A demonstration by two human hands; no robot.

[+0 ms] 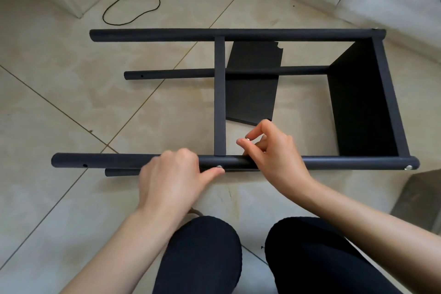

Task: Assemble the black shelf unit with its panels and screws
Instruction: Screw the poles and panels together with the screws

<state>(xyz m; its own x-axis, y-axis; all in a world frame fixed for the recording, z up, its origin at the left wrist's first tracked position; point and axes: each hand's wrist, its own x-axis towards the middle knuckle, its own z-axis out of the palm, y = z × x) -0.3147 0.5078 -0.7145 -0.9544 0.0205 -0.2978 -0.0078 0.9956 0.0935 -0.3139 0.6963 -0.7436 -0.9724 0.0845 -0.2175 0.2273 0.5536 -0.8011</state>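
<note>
The black shelf unit lies on its side on the tiled floor, with round posts running left to right. A panel is fixed at its right end and a second panel stands edge-up in the middle. My left hand grips the near post, its thumb touching a silver screw set in that post. My right hand rests on the same post and pinches a small silver screw between thumb and forefinger. Another screw sits in the post's right end.
A loose black panel lies flat on the floor under the frame. A black cable with a plug trails at the back left. White door frames and skirting border the far side. My knees are at the bottom, and a grey box corner at the right.
</note>
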